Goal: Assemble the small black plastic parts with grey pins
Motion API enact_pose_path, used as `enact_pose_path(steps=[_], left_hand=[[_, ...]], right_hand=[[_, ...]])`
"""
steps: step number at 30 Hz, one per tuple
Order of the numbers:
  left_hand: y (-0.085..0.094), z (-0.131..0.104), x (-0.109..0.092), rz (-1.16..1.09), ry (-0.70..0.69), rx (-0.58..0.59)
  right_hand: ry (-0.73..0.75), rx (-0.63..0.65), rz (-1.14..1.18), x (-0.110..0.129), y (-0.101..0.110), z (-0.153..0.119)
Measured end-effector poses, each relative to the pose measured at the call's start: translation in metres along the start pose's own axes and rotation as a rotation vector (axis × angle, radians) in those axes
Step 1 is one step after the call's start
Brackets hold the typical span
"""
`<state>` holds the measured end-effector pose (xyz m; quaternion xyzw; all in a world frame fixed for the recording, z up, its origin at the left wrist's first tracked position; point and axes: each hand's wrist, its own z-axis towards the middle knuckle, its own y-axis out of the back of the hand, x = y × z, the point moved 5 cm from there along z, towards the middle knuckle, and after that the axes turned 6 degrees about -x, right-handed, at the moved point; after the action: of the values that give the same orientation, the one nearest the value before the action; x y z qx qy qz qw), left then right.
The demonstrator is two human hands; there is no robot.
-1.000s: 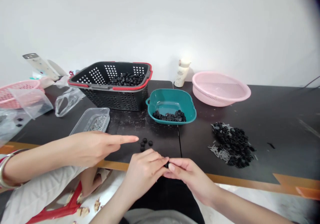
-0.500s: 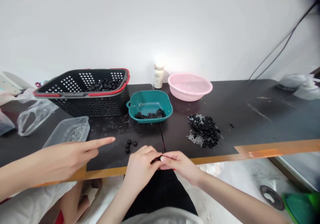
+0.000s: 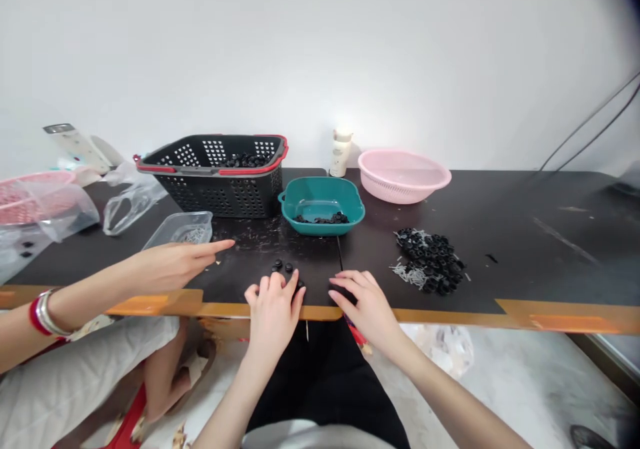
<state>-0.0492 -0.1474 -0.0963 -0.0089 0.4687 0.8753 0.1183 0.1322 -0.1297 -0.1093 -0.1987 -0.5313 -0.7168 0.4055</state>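
The left hand [image 3: 273, 309] rests on the dark counter [image 3: 500, 222], its bent fingers parted and the index fingertip at the small round black discs [image 3: 289, 267]; whether it pinches one, I cannot tell. The right hand [image 3: 365, 302] lies low over the counter, thumb apart from its curved fingers; the dark gap beneath hides whether it grips anything. With pieces this small near the counter's edge, light fingertip contact, one disc at a time, seems best.

Counting from the left: one co-worker's hand [image 3: 175, 267], index finger extended; one clear plastic tray [image 3: 170, 225]; one black perforated plastic basket [image 3: 220, 199] with red trim; at least three loose discs, others perhaps hidden; one teal plastic basin [image 3: 320, 197]; one pale pink plastic basin [image 3: 395, 192]; one heap of black rings [image 3: 435, 255] and thin grey pins [image 3: 413, 274], too many to count.
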Motion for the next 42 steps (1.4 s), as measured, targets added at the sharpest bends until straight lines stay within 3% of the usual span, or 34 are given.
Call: enact_pose_path(steps=[4,6,8,9,11,14,18,22,26,31,42], left_hand=[[0.006,-0.011,0.007,-0.039,0.046,-0.135],[0.011,-0.023,-0.001,-0.222,0.063,-0.239],[0.009,-0.034,-0.02,-0.58,0.115,-0.208],[0.004,-0.038,-0.033,-0.812,0.194,-0.1],[-0.015,-0.045,-0.072,-1.319,0.464,0.322],[-0.027,-0.041,-0.141,-1.591,0.6,0.756],[-0.053,-0.031,-0.217,-1.763,0.799,1.268],[-0.084,-0.029,-0.258,-1.838,1.064,1.487],[-0.097,-0.035,-0.278,-1.943,1.268,1.518],[-0.102,-0.046,-0.285,-2.001,1.43,1.471],[-0.103,-0.054,-0.29,-1.972,1.605,1.446]], right_hand=[[0.12,-0.046,-0.099,0.024,-0.027,0.007],[0.135,-0.108,-0.153,0.02,-0.018,0.013],[0.099,-0.226,-0.228,0.0,0.014,0.019],[0.062,-0.306,-0.277,-0.016,0.037,0.022],[-0.015,-0.437,-0.379,-0.051,0.086,0.024],[-0.074,-0.454,-0.499,-0.098,0.139,0.026],[-0.069,-0.321,-0.586,-0.13,0.151,0.029],[-0.05,-0.274,-0.634,-0.134,0.143,0.03],[-0.036,-0.241,-0.645,-0.131,0.142,0.032],[-0.057,-0.234,-0.665,-0.128,0.145,0.033],[-0.075,-0.208,-0.601,-0.127,0.145,0.04]])
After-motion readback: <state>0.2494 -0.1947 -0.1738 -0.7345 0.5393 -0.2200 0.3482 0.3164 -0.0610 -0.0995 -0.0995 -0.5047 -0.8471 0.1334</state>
